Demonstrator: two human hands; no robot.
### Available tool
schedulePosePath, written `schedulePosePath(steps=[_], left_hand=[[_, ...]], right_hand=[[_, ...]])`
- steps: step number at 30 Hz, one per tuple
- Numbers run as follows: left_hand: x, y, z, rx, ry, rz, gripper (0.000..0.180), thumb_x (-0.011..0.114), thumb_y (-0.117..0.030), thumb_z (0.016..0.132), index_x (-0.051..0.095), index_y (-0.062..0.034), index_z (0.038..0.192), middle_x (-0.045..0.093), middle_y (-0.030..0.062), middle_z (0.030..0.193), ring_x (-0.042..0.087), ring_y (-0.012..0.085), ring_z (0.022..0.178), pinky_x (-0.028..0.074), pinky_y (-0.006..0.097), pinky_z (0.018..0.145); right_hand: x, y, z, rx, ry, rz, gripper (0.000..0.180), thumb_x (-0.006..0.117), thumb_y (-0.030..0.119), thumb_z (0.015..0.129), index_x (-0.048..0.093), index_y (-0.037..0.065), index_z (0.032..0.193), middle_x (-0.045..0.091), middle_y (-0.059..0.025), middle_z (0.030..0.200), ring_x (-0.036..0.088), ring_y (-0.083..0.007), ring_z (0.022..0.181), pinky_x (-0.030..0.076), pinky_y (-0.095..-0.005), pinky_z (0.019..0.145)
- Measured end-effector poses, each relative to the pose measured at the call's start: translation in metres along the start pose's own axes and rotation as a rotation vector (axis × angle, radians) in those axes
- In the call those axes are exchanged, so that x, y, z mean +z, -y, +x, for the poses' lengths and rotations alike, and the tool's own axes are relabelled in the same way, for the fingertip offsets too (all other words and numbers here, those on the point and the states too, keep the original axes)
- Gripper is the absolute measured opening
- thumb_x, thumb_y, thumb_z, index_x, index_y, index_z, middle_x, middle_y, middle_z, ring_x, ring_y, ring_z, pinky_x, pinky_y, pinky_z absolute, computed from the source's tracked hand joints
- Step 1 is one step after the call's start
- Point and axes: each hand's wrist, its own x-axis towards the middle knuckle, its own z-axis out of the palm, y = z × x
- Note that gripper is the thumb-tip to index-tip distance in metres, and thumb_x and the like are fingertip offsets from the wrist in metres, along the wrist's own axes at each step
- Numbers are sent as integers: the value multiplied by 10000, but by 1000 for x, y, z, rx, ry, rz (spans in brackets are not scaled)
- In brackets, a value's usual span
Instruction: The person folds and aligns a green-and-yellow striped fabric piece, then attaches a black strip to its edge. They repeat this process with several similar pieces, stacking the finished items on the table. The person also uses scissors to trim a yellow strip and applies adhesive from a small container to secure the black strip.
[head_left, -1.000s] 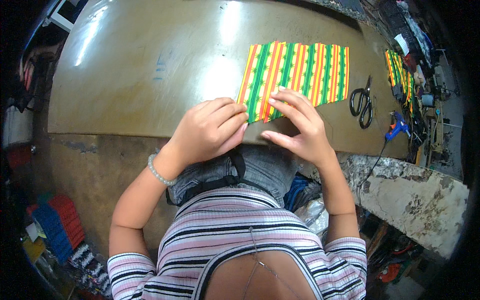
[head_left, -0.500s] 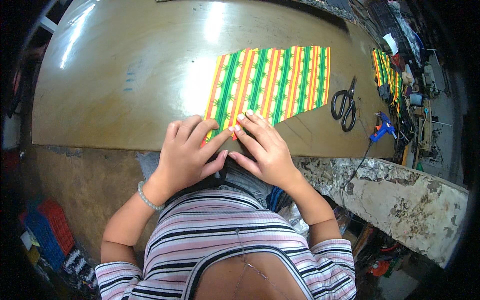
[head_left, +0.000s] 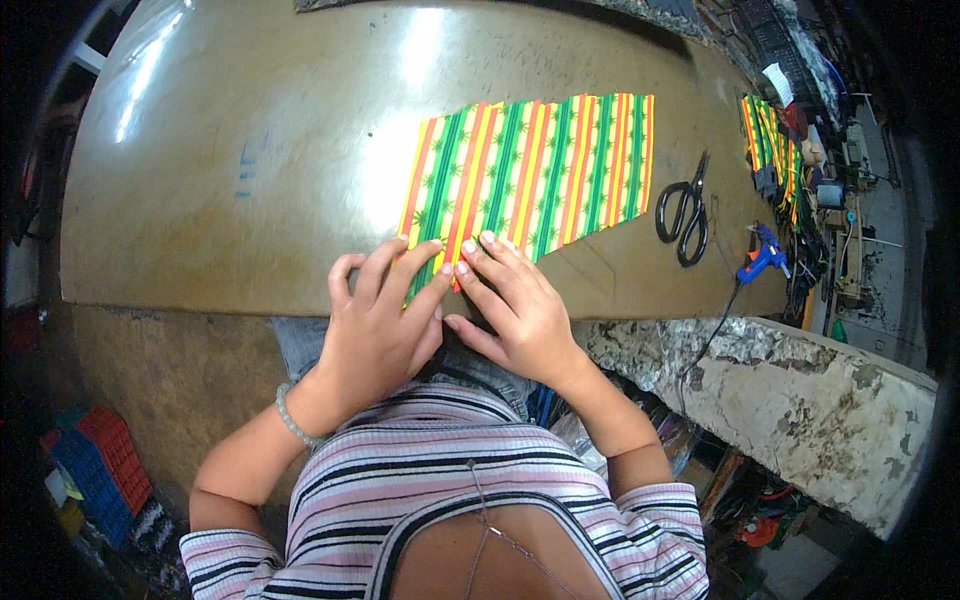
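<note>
A striped piece of fabric point(head_left: 530, 175) in green, yellow, orange and cream with small leaf motifs lies on the table, its far edge stepped as if in pleats. My left hand point(head_left: 378, 305) rests on its near left corner, fingers bent and spread, fingertips pressing down. Close beside it, my right hand point(head_left: 520, 310) lies with its fingers stretched over the near edge, and the two index fingertips almost meet at a red-orange stripe. Both thumbs sit off the fabric, toward my body. The near edge is partly hidden beneath my fingers.
Black-handled scissors point(head_left: 684, 215) lie right of the fabric on the brown table point(head_left: 200, 230). Farther right is a blue glue gun point(head_left: 765, 255) with its cord trailing off the near edge. A bundle of similar striped pieces point(head_left: 775, 150) hangs at the table's right side.
The fabric's left part has shifted slightly left and toward me under my hands. My left thumb has drawn in closer beneath the index finger; the right hand has moved slightly left.
</note>
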Motion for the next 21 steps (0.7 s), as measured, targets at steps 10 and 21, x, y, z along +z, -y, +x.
schedulePosePath(steps=[10, 21], left_hand=[[-17, 35, -20, 105, -175, -305, 351, 737, -21, 734, 705, -71, 1079, 670, 104, 1077, 677, 288, 1011, 561, 439, 887], [-23, 48, 5, 188, -316, -421, 221, 737, -42, 785, 684, -8, 997, 687, 105, 991, 699, 300, 961, 601, 384, 807]], right_hand=[[17, 10, 5, -1, -179, -47, 523, 827, 188, 743, 655, 88, 1226, 631, -78, 1218, 594, -295, 1124, 486, -429, 916], [4, 10, 46, -30, -46, 107, 390, 777, 253, 791, 692, 85, 1132, 643, -57, 1143, 571, -254, 1037, 443, -405, 847]])
